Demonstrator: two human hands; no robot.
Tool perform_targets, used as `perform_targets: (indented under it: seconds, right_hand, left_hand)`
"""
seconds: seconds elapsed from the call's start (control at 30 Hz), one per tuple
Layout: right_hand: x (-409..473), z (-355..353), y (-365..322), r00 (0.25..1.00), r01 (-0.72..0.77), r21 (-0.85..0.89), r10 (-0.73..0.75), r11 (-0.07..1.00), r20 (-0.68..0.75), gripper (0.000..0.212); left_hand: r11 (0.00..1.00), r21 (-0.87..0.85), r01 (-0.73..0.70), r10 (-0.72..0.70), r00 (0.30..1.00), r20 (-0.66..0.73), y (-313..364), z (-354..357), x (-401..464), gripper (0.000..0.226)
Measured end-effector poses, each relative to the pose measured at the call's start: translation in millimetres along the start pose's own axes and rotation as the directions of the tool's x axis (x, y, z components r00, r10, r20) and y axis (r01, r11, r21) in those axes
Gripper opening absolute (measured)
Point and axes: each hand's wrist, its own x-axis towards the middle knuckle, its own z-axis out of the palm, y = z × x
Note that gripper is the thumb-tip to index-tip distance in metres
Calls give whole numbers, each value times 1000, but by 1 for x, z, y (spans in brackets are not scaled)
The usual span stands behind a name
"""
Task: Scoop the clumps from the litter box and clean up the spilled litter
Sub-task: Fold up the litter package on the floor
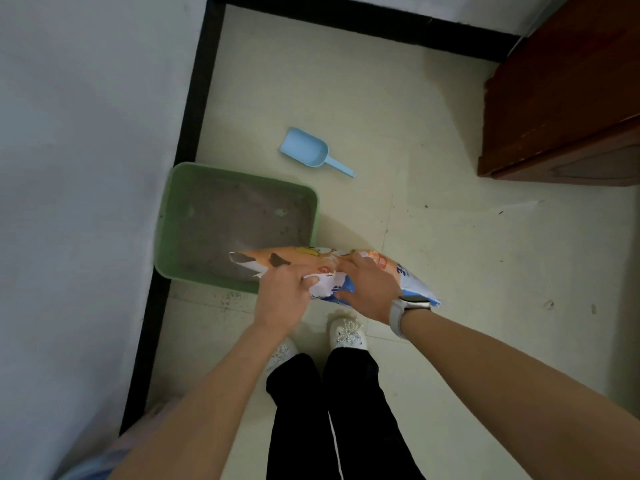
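A green litter box (166, 220) holding grey litter stands on the floor against the left wall. Over its near right corner I hold a printed orange, white and blue litter bag (311, 258) lying sideways, its open end pointing left over the box. My left hand (282, 292) grips the bag near that end, fingers curled into the plastic. My right hand (370, 289) holds the bag's middle from above, fingers wrapped over it. A light blue scoop (306, 150) lies on the floor beyond the box, apart from both hands. Dark specks of spilled litter (228, 299) dot the floor by the box's near edge.
A brown wooden cabinet (568, 98) stands at the upper right. A black skirting strip (194, 109) runs along the left and far walls. My feet in white shoes (346, 332) stand just behind the bag. A bluish plastic bag (114, 455) shows at the bottom left.
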Motion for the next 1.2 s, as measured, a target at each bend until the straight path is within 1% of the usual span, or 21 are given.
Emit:
perform_targets:
  seconds: [0.1,0.2,0.27,0.33,0.37,0.4,0.43,0.47,0.5,0.57,0.6,0.67,0.73,0.77,0.83,0.93,1.0,1.07,1.1,1.13,1.2]
  right_hand:
    - [-9,-10,-6,998,64,-61,-63,996,12,48]
    - [-10,-16,-9,999,49,-140,-48,989,8,32]
    - [-10,-16,-6,997,70,-185,-72,980,-7,28]
    - [-17,-12,0,992,123,-208,-128,970,-9,27]
    - [-21,-9,5,987,153,-191,-161,970,-25,28]
    - [-26,-7,9,982,176,-172,-184,969,-33,27]
    - [-31,-5,12,977,205,-166,-212,965,-29,23]
    - [-35,-4,14,970,232,-200,-242,952,-24,14]
    - [-38,-2,16,961,258,-227,-275,939,-42,7]
    - [-44,1,19,950,287,-247,-308,926,-49,28]
    - [-44,2,20,959,254,-244,-276,936,-60,34]
    - [-45,5,23,951,273,-254,-301,928,-77,35]
    - [-44,5,26,934,307,-234,-340,922,-112,29]
    - [-42,6,30,927,308,-209,-342,928,-153,24]
    - [-40,8,36,927,275,-152,-303,949,-219,18]
    - [-45,5,44,938,197,-140,-228,970,-260,15]
    - [-54,2,51,957,135,-85,-153,987,-245,11]
    - [-63,0,56,970,35,-25,-39,999,-240,27]
    - [-68,-2,60,965,-23,-1,22,1000,-263,36]
    - [-72,-4,62,958,-69,23,73,997,-278,40]
    - [-81,-8,63,952,-96,101,121,990,-282,33]
  left_hand:
    - [994,-90,56,-58,998,-25,4,1,-5,18]
    - [981,-176,80,-91,994,-58,9,6,-13,16]
    - [960,-265,91,-112,992,-65,10,10,-19,13]
    - [934,-349,77,-106,992,-66,7,11,-26,12]
    - [928,-369,54,-80,995,-55,3,11,-29,15]
    - [938,-346,10,-22,999,-32,-1,10,-31,21]
    - [961,-274,-40,47,999,19,-8,8,-32,32]
    - [983,-167,-79,97,990,102,-17,7,-32,46]
    - [994,-36,-99,104,975,196,-28,5,-30,60]
    - [970,220,-102,21,940,342,-51,6,-24,79]
    - [946,311,-93,-33,926,376,-62,10,-20,83]
    - [912,402,-86,-78,924,375,-73,24,-12,78]
    - [902,426,-70,-67,952,299,-73,40,-5,56]
    - [894,443,-62,-59,965,254,-71,48,-2,43]
    - [871,486,-67,-34,980,195,-66,56,-1,30]
    - [866,474,-158,69,977,200,-64,58,-2,28]
    - [892,391,-227,147,963,225,-58,56,-3,26]
    - [918,307,-249,181,955,234,-42,51,-6,21]
    - [918,298,-261,193,951,241,-33,49,-8,20]
    - [911,306,-275,204,948,245,-25,47,-10,19]
    - [898,330,-290,221,947,231,-14,41,-13,19]
